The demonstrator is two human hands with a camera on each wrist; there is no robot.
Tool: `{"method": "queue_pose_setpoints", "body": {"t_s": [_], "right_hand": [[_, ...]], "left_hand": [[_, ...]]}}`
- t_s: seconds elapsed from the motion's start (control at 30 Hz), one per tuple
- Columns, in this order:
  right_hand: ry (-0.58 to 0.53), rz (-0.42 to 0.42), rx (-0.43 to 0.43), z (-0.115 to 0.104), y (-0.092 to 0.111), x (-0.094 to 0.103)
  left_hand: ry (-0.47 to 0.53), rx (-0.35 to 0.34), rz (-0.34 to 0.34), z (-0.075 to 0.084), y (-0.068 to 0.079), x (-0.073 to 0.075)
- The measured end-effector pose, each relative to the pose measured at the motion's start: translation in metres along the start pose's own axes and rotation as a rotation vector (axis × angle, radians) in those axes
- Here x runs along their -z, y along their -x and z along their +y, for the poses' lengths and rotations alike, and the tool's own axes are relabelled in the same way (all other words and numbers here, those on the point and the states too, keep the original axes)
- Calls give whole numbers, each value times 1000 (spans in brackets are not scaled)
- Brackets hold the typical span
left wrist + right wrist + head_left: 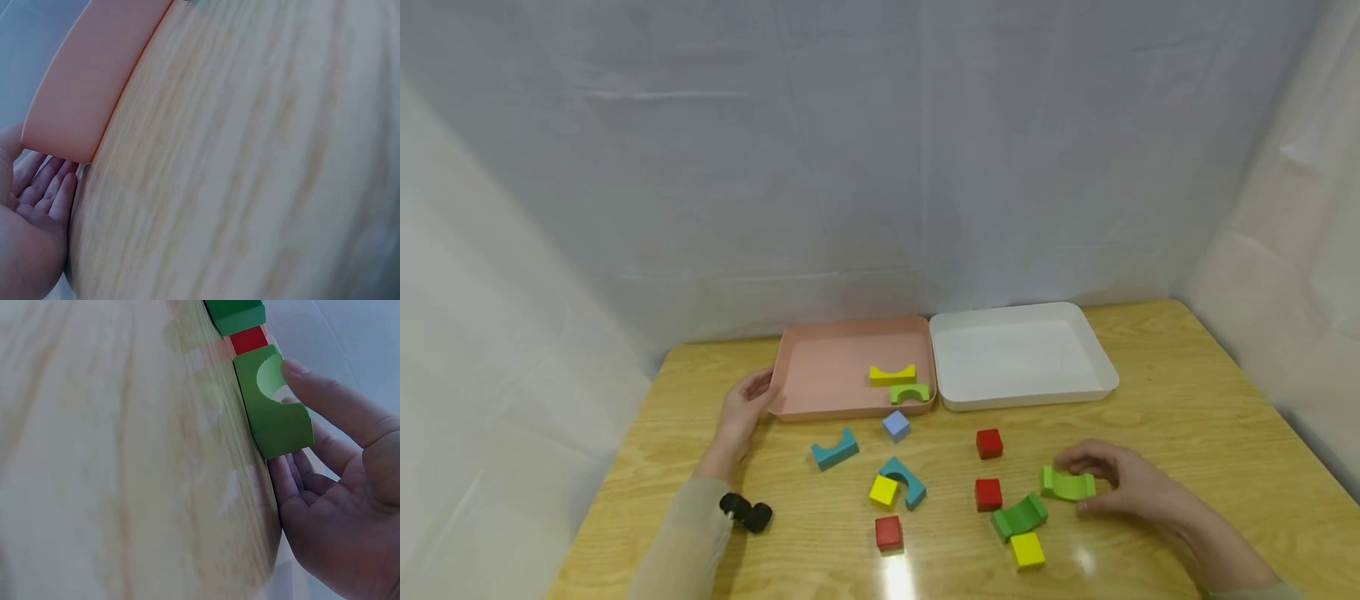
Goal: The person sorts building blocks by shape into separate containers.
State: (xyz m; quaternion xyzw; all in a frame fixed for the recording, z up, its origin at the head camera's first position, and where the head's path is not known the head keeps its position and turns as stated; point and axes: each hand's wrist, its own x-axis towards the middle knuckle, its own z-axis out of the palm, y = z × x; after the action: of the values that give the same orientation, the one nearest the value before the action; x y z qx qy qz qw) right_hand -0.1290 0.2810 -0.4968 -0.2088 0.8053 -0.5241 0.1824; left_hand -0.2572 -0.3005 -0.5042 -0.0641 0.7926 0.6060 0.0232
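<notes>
At the pink tray (820,413), my left hand (745,408) holds the left end, its thumb by the rim and its fingers against the outer wall (69,140). My right hand (1123,483) grips a light green arch block (1067,485) at the table's right. The right wrist view shows the thumb at the block's curved cutout (270,375) and the other fingers behind it. Inside the pink tray lie a yellow arch block (892,377) and a small light green arch block (910,392).
A white tray (1026,400) adjoins the pink one. In front lie blue arch blocks (835,452) (905,482), a lilac cube (897,426), red cubes (988,494) (889,532) (989,443), yellow cubes (883,491) (1027,551) and a dark green curved block (1020,517). White cloth (850,167) hangs around the table.
</notes>
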Motion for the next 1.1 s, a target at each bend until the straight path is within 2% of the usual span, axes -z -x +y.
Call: {"method": "queue_pose_setpoints", "body": {"t_s": [0.13, 0.53, 0.77, 1.1], "right_hand": [[0, -12, 35, 3, 1, 1], [-82, -14, 5, 4, 2, 2], [-100, 16, -42, 3, 1, 2], [-97, 103, -149, -2, 0, -1]], "left_hand": [[-4, 4, 0, 0, 1, 0], [-17, 4, 3, 1, 3, -1], [-12, 2, 11, 2, 1, -2], [-8, -3, 9, -1, -1, -1]]}}
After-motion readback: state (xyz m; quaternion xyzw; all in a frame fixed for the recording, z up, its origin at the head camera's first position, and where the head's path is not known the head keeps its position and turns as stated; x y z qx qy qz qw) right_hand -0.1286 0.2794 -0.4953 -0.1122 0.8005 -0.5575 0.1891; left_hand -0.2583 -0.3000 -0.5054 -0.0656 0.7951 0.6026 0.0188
